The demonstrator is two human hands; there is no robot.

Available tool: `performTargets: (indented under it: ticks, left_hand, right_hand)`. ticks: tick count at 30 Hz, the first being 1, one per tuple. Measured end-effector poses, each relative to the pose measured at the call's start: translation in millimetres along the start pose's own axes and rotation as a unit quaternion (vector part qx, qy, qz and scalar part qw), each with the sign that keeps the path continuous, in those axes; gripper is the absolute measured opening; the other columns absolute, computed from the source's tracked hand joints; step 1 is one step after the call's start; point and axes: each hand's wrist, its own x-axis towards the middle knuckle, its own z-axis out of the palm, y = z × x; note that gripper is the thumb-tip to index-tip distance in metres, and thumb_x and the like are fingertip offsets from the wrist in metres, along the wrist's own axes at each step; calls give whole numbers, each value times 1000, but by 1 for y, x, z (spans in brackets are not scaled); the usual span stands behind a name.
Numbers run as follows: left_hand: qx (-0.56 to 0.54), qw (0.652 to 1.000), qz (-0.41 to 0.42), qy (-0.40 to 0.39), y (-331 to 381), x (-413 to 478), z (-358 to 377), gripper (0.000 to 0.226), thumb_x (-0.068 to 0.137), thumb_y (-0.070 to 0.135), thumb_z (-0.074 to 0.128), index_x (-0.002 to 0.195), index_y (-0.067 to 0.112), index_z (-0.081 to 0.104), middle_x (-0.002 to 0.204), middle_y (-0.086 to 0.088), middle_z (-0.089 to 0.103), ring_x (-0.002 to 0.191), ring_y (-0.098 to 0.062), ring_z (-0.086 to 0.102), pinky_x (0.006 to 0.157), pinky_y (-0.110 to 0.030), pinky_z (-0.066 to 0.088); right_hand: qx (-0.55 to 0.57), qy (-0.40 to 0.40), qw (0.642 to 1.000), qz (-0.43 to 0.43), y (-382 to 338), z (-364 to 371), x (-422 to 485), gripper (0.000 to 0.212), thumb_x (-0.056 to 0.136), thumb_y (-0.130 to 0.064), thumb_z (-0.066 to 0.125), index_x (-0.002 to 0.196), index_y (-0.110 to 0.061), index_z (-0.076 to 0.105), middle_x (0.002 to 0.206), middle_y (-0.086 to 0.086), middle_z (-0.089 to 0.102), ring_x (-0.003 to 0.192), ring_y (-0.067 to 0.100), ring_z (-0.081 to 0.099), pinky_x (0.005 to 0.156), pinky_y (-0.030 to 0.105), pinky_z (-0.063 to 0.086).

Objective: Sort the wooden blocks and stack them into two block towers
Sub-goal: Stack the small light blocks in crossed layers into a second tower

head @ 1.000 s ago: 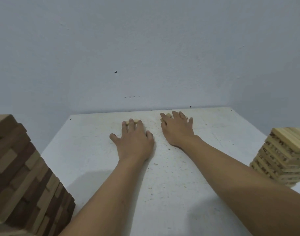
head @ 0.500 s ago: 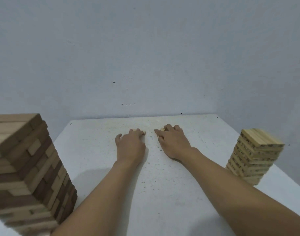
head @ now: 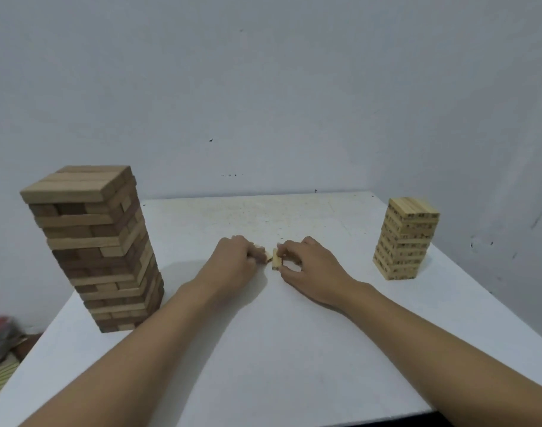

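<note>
Mid-table (head: 263, 359), right hand (head: 309, 268) pinches a small pale block (head: 275, 259), left hand (head: 232, 263) curls round a second block (head: 267, 257) beside it; large brown tower (head: 91, 241) left, small pale tower (head: 407, 238) right, print unreadable.

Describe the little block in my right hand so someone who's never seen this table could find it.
Start at the white table, between the tall brown wooden block tower on the left and the shorter pale wooden tower on the right. At its middle, the right hand pinches a small pale wooden block. Unlike the rest, it is loose, not stacked in a tower.
</note>
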Motion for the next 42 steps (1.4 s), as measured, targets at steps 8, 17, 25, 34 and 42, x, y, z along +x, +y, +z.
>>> performTargets:
  ticks: [8,17,25,34,42]
  left_hand:
    - [-4,993,87,-82,1,-44,-16,38,97,4,54,110,30,79,126,9,70,127,11,53,117,-11,26]
    - [-9,993,114,-23,-7,-47,-9,28,80,29,86,108,30,80,116,18,74,118,13,58,108,-22,45]
    - [9,993,117,13,-11,-44,-5,45,75,47,85,117,35,75,128,21,63,123,3,57,103,-31,51]
    - [44,994,97,-33,-11,-45,0,72,74,66,72,141,47,52,127,33,58,126,5,50,102,-21,44]
    - [42,995,86,2,-8,-48,-3,71,74,64,73,139,43,55,122,23,58,118,-2,56,97,-31,51]
  right_hand:
    - [96,-4,995,-29,1,-11,-36,28,91,-16,77,118,-23,78,119,-8,70,103,3,65,92,12,49]
    - [262,-6,965,6,6,-18,-21,11,87,-7,79,97,-11,83,106,-7,78,96,9,75,85,28,61]
    - [308,-20,951,-33,25,-18,-16,27,85,8,73,104,-10,78,110,0,74,107,20,71,95,32,58]
    - [203,-27,976,-74,25,-9,-17,35,90,-12,66,124,-20,71,115,-12,69,116,10,62,100,22,50]
    - [222,-16,974,-37,29,-11,-13,44,88,-3,51,125,-17,70,120,-7,70,118,11,64,98,22,52]
